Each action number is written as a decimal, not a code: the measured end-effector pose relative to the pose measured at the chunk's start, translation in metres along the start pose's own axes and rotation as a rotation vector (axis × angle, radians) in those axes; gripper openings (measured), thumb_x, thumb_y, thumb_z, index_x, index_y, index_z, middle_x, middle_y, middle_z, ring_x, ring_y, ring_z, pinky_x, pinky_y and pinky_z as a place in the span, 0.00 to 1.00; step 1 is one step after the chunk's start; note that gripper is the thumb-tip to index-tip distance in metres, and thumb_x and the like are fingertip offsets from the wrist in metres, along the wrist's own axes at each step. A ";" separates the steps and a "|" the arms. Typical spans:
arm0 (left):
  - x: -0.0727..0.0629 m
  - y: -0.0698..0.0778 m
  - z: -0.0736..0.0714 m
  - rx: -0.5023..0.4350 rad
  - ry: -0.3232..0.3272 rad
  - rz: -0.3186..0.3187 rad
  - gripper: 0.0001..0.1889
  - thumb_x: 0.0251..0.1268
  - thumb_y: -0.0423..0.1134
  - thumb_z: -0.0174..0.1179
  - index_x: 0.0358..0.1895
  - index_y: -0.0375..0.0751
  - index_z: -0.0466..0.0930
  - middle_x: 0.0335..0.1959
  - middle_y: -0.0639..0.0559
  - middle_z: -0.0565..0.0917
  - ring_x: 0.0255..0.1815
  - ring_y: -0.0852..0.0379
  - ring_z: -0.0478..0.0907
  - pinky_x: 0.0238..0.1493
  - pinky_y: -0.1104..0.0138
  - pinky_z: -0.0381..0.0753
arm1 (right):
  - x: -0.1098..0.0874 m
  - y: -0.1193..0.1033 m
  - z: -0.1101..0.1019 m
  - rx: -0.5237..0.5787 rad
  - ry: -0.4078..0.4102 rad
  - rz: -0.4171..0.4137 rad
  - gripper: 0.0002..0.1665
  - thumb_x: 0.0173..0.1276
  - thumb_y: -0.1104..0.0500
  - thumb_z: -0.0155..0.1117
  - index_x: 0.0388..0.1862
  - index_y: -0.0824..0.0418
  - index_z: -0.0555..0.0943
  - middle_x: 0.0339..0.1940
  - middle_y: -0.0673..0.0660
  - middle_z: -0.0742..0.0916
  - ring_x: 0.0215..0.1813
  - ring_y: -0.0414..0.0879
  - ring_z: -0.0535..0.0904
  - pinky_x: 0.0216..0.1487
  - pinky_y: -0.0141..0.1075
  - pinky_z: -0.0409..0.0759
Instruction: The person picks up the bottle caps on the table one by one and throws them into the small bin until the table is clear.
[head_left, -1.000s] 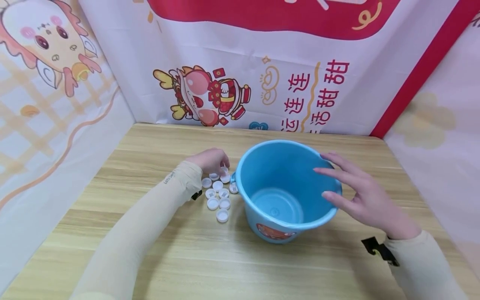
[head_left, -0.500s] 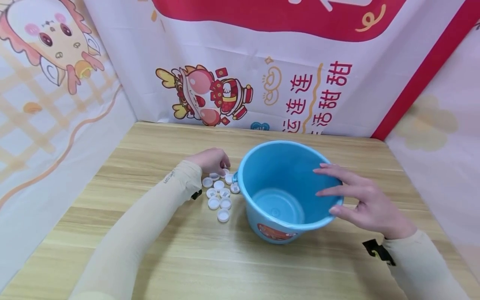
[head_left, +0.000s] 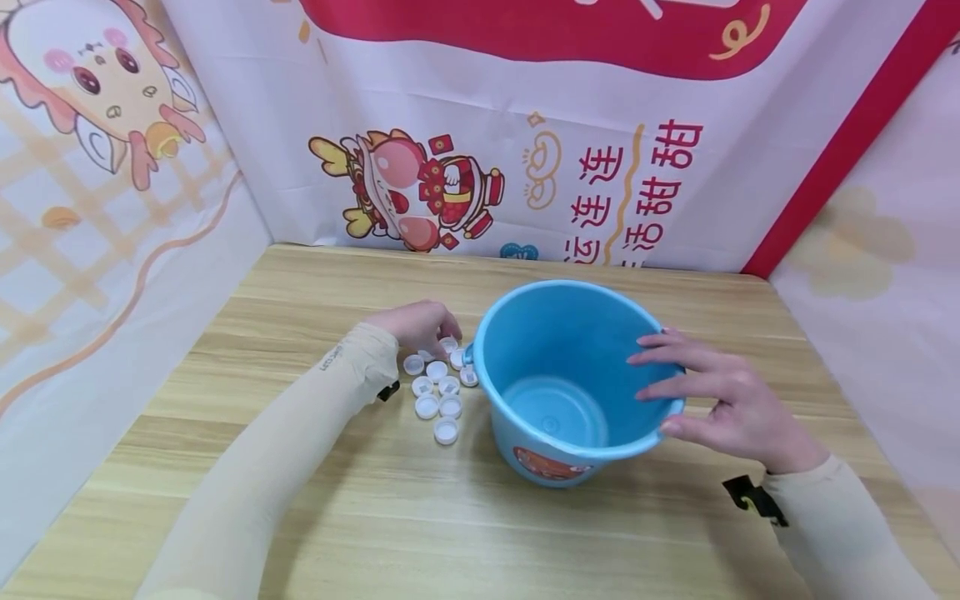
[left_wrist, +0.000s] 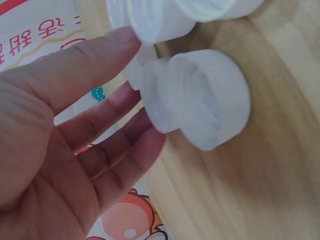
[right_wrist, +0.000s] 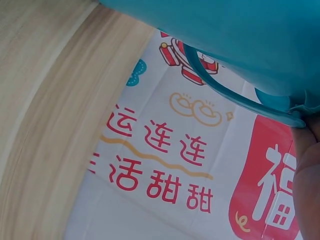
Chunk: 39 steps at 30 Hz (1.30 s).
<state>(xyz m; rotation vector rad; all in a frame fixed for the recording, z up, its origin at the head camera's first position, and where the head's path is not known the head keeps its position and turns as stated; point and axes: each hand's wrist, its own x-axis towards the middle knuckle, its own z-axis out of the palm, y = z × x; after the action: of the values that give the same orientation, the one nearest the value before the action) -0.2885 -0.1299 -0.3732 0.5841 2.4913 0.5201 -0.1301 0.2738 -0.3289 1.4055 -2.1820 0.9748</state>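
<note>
White round bottle caps [head_left: 446, 431] lie in a loose cluster left of a light blue bucket [head_left: 558, 333]. My left hand [head_left: 422, 323] is at the far end of the cluster. In the left wrist view its thumb and loosely bent fingers are spread apart, with fingertips beside or touching a few caps [left_wrist: 232, 95] that lean together. My right hand [head_left: 723, 400] holds the bucket's right rim, fingers over the inside and thumb at the outer edge. The right wrist view shows only part of that hand, near the blue handle [right_wrist: 225, 92].
The bucket stands upright on a wooden table [head_left: 360, 517], and only its round bottom shows inside. A printed cloth [head_left: 465, 83] hangs along the back edge. More cloth [head_left: 112, 275] rises at the left and right sides.
My right hand has come down and left onto the bucket's rim. My left hand has shifted slightly left, uncovering a cap near its fingertips. The bucket stays in place.
</note>
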 end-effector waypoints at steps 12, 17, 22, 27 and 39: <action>0.008 -0.006 0.002 0.069 0.071 0.053 0.17 0.61 0.38 0.71 0.54 0.48 0.85 0.40 0.55 0.84 0.42 0.54 0.79 0.47 0.61 0.81 | -0.002 0.005 0.003 -0.003 0.009 0.014 0.20 0.58 0.46 0.77 0.43 0.56 0.88 0.50 0.62 0.86 0.64 0.55 0.75 0.70 0.35 0.64; -0.008 0.005 -0.018 0.121 0.161 0.142 0.18 0.64 0.40 0.68 0.57 0.42 0.84 0.45 0.52 0.84 0.45 0.53 0.79 0.49 0.59 0.81 | -0.002 0.006 0.005 -0.001 0.024 0.016 0.20 0.60 0.43 0.74 0.41 0.57 0.88 0.47 0.61 0.87 0.64 0.54 0.75 0.71 0.36 0.63; -0.036 0.030 -0.045 0.195 0.336 0.307 0.17 0.63 0.39 0.69 0.54 0.39 0.85 0.46 0.47 0.85 0.45 0.51 0.81 0.47 0.60 0.82 | 0.000 0.006 0.008 0.017 0.039 -0.007 0.21 0.61 0.42 0.73 0.40 0.59 0.88 0.46 0.61 0.87 0.63 0.54 0.76 0.71 0.37 0.63; -0.075 0.070 -0.067 0.306 0.480 0.428 0.20 0.61 0.42 0.71 0.55 0.39 0.84 0.49 0.47 0.85 0.47 0.51 0.81 0.50 0.60 0.81 | 0.003 0.004 0.007 0.023 0.038 -0.033 0.21 0.60 0.44 0.75 0.39 0.60 0.88 0.45 0.62 0.87 0.63 0.54 0.76 0.71 0.38 0.63; -0.110 0.150 -0.073 0.431 0.456 0.676 0.21 0.59 0.44 0.72 0.55 0.42 0.85 0.49 0.47 0.84 0.49 0.52 0.80 0.50 0.62 0.82 | 0.005 0.002 0.001 0.011 0.034 -0.046 0.21 0.61 0.44 0.74 0.39 0.60 0.88 0.45 0.62 0.87 0.63 0.53 0.76 0.71 0.38 0.63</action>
<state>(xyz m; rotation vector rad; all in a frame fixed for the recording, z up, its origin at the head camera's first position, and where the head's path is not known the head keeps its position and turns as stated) -0.2004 -0.0772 -0.2020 1.6703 2.8124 0.3750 -0.1337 0.2705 -0.3274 1.4269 -2.1139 0.9894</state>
